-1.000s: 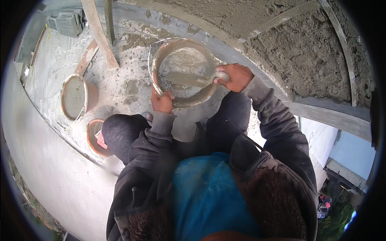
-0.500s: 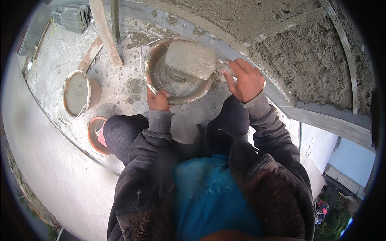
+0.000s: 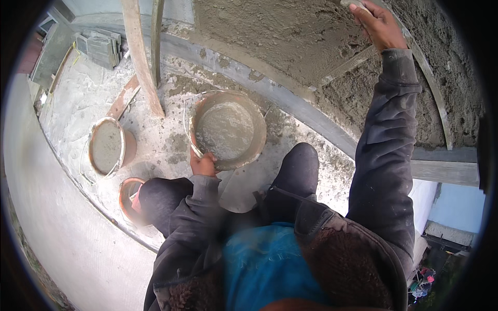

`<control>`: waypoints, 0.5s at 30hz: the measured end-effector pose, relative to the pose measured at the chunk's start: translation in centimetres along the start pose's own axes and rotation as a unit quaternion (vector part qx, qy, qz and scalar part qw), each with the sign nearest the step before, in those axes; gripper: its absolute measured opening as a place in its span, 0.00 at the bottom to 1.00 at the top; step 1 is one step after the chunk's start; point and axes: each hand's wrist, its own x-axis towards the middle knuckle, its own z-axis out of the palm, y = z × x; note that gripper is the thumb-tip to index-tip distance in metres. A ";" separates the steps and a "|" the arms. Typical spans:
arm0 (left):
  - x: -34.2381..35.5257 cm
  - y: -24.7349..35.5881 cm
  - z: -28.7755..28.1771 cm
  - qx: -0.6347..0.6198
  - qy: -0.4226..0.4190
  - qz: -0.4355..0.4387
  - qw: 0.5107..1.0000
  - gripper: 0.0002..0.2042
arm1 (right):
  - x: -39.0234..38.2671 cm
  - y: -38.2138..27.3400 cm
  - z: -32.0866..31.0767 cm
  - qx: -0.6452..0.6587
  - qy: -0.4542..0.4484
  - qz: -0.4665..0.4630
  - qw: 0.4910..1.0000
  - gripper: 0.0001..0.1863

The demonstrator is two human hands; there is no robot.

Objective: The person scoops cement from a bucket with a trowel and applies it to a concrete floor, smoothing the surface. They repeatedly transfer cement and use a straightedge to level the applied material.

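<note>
My left hand grips the near-left rim of a mortar-smeared orange bucket, which has wet grey mixture in its bottom. My right hand is raised at the top right, closed round a crusted trowel handle against the rough, mortar-covered wall; the blade is out of the picture or hidden. Thin straight strips are set in that mortar. My bent legs are just below the bucket.
At the left stand a smaller bucket of grey mixture and another orange bucket beside my knee. Wooden posts rise behind them, near a plank and stacked grey slabs. A grey ledge runs below the wall.
My right hand has lifted the trowel out of the bucket and moved it up and right onto the wall. My left hand still holds the bucket, now lower in view.
</note>
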 end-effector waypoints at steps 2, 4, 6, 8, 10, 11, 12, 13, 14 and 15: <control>0.0 0.1 -0.1 0.033 -0.016 -0.036 0.999 0.41 | -1.7 0.2 0.6 -0.102 -0.071 -0.034 0.992 0.23; 0.1 0.5 0.5 0.029 -0.021 -0.072 0.997 0.41 | -4.2 1.7 4.9 -0.167 -0.141 -0.078 0.973 0.26; -0.6 1.1 2.4 0.032 -0.044 -0.043 0.998 0.41 | -10.1 1.3 11.1 -0.181 -0.273 0.009 0.945 0.25; -0.5 0.0 3.8 0.030 -0.077 -0.007 0.997 0.40 | -15.4 3.0 17.2 -0.209 -0.373 0.070 0.901 0.27; -1.5 0.3 4.7 0.032 -0.115 -0.003 0.993 0.41 | -19.7 5.1 22.1 -0.230 -0.354 0.086 0.902 0.24; -1.8 0.5 5.0 0.043 -0.121 -0.006 0.992 0.41 | -21.1 5.4 23.0 -0.247 -0.286 0.061 0.924 0.21; -1.8 0.6 5.5 0.050 -0.122 -0.002 0.991 0.41 | -21.8 5.8 23.6 -0.264 -0.213 0.028 0.940 0.19; -1.9 0.6 5.9 0.034 -0.117 0.008 0.993 0.41 | -22.5 6.2 23.6 -0.281 -0.139 -0.005 0.950 0.17; -1.7 0.3 5.9 0.044 -0.114 -0.009 0.992 0.41 | -23.3 6.7 23.3 -0.282 -0.111 -0.015 0.953 0.16; -1.5 -0.2 5.8 0.052 -0.112 -0.025 0.992 0.41 | -24.0 7.3 22.7 -0.284 -0.083 -0.026 0.955 0.15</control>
